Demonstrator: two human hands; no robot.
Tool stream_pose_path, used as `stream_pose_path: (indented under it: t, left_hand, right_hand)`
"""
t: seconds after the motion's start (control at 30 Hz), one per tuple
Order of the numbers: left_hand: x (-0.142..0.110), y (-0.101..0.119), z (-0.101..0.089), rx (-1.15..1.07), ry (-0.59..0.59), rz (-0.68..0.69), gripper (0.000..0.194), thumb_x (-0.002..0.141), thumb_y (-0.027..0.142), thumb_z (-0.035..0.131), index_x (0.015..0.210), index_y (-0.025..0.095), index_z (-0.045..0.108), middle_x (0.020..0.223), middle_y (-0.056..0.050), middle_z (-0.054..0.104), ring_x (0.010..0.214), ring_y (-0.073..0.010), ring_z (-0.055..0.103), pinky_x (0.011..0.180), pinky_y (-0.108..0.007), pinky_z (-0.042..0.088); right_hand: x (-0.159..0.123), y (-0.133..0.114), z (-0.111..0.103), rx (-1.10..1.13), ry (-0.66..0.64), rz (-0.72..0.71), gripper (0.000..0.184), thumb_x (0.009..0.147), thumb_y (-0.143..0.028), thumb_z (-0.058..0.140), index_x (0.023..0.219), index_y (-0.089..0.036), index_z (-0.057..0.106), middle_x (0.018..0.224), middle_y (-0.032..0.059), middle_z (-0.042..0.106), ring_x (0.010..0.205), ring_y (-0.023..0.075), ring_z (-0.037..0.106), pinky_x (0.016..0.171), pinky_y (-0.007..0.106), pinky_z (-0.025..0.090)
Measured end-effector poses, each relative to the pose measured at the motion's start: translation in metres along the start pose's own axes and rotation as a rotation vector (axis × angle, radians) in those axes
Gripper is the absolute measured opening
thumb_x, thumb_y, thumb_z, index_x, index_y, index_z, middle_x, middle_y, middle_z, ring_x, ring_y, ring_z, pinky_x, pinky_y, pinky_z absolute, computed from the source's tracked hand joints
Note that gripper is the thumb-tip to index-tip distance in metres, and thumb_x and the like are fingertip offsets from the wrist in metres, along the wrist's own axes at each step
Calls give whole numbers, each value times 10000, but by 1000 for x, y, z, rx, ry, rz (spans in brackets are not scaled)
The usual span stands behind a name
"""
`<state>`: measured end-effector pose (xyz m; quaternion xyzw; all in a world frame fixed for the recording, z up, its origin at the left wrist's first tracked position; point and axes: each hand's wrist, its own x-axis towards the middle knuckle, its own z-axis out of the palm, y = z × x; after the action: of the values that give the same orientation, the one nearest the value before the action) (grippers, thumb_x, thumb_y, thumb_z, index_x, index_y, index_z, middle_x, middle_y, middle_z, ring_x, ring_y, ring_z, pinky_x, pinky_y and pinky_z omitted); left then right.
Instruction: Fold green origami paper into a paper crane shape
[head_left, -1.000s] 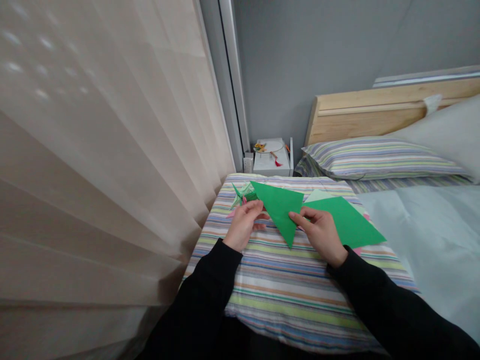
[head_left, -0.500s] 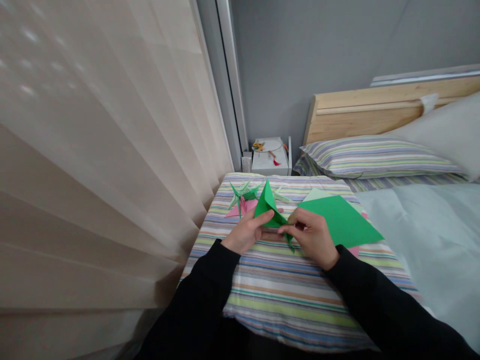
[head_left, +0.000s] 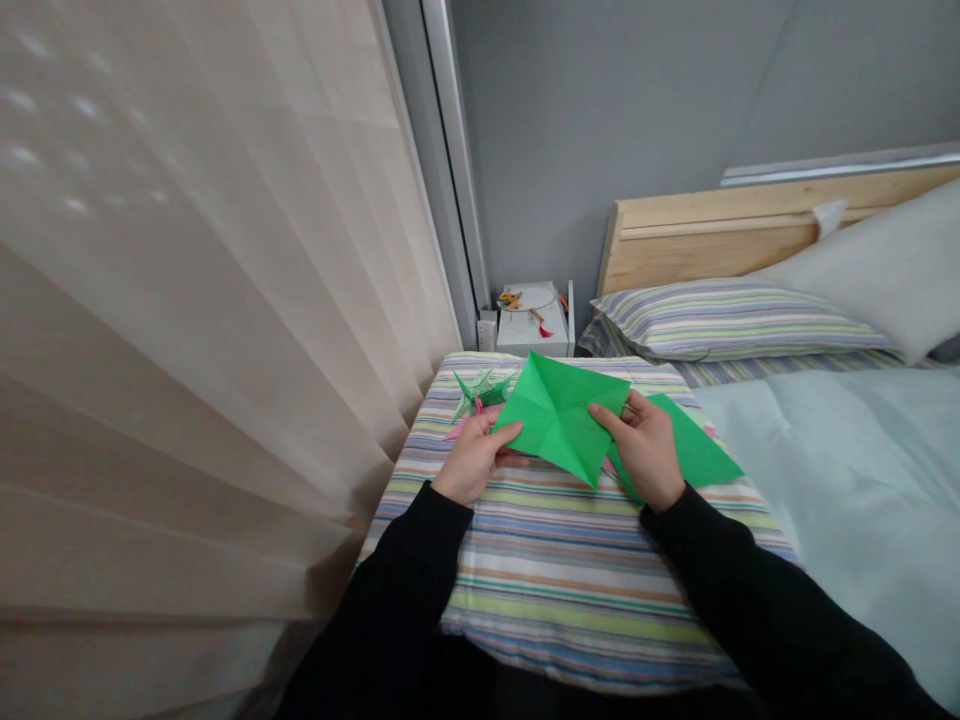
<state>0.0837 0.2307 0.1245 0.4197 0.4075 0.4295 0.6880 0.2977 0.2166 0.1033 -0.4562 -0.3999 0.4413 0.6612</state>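
A creased square of green origami paper (head_left: 561, 415) is spread open between my two hands, above the striped cloth. My left hand (head_left: 474, 455) pinches its left corner, thumb on top and fingers beneath. At the right corner, my right hand (head_left: 645, 445) grips the sheet with the thumb on its face. Folded green paper cranes (head_left: 484, 388) and a bit of pink folded paper lie just beyond my left hand, partly covered. Under and beside my right hand lies a flat green paper sheet (head_left: 697, 445), with a little pink paper showing at its edges.
The striped cloth (head_left: 585, 600) covers the surface in front of me. A pleated curtain (head_left: 225, 350) hangs close on the left. Behind stands a white bedside cabinet (head_left: 536, 328) with a round fan on it. A bed with a striped pillow (head_left: 750, 320) is at the right.
The green paper was a folded triangle, then was partly opened with its flaps raised; now it is unfolded into a creased square. Both hands have moved apart to opposite corners.
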Motion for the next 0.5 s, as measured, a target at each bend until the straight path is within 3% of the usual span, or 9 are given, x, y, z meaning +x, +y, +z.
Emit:
stream_pose_path:
  t: [0.2,0.37,0.5]
  left_hand:
    - [7,-1,-3,-33,34,58,145,834,164,717,967,110,705,832,-81,785,561,-151,725,438,-182,532]
    - [8,-7,-4,-33,33,31,231,855,181,685,1075,111,682,799,-87,776,600,-210,755,415,-212,540]
    - [9,-11,-4,-33,53,29,331,850,110,640,1181,108,645,800,-74,773,532,-173,725,394,-199,521]
  right_hand:
    - [6,5,-3,-19,-18,79,426,660,-391,828,979,-196,623,735,15,745,553,174,668,500,285,543]
    - [9,11,-6,-104,-73,26,403,688,-366,793,951,-229,519,633,-27,699,478,176,631,454,277,502]
    - [14,13,-12,-172,-77,-66,438,725,-334,739,1072,-247,487,627,-53,677,492,162,607,461,245,453]
